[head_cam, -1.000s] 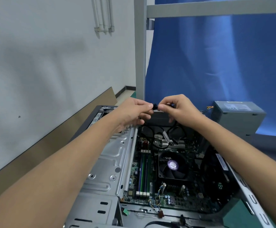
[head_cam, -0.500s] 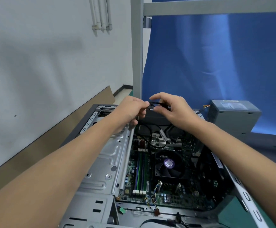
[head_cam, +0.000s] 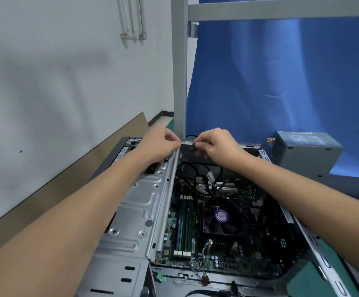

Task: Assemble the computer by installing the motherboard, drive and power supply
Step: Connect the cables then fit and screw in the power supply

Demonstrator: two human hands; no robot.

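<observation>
Fingers (head_cam: 204, 142) of the left hand (head_cam: 163, 145) and right hand (head_cam: 217, 146) curl tight, pinching the top edge of a black part (head_cam: 195, 154) at the far end of the open case (head_cam: 140, 200), arms stretched forward. Inside the case lies the motherboard (head_cam: 187, 232); the power supply (head_cam: 305, 151) stands outside on the table (head_cam: 311, 281).

the motherboard (head_cam: 228, 262) lies in the computer case (head_cam: 312, 240). on it, the fan (head_cam: 221, 217) sits right of the memory sticks (head_cam: 184, 226). the drive cage (head_cam: 138, 202) is left of them. the left hand (head_cam: 159, 146) and right hand (head_cam: 219, 144) meet at the far edge. the power supply (head_cam: 307, 151) stands outside, far right.
</observation>
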